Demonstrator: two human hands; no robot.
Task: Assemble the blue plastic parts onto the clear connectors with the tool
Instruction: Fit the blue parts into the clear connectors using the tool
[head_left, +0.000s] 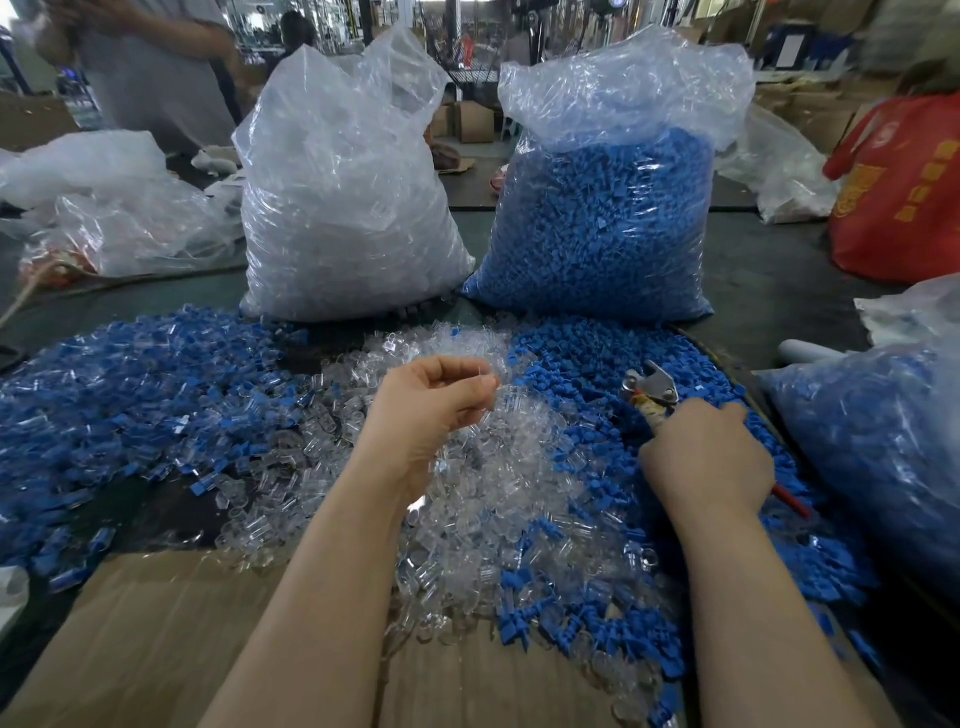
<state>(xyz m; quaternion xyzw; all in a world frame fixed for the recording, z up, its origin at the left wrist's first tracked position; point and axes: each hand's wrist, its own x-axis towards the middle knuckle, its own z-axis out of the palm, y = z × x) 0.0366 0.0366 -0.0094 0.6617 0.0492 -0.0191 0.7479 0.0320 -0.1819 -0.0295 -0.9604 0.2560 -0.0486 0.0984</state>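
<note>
The left hand (436, 402) is raised over the middle heap of clear connectors (467, 493), thumb and curled fingers pinching what looks like one clear connector (480, 371), hard to make out against the pile. To its right, the right hand (709, 457) rests on the loose blue plastic parts (587, 364), fingers wrapped round the tool (652, 389), whose metal head points far-left. A heap of joined blue-and-clear pieces (130, 374) lies left. Farther back stand a bag of clear connectors (348, 208) and a bag of blue parts (602, 228). Cardboard (171, 639) lies nearest.
</note>
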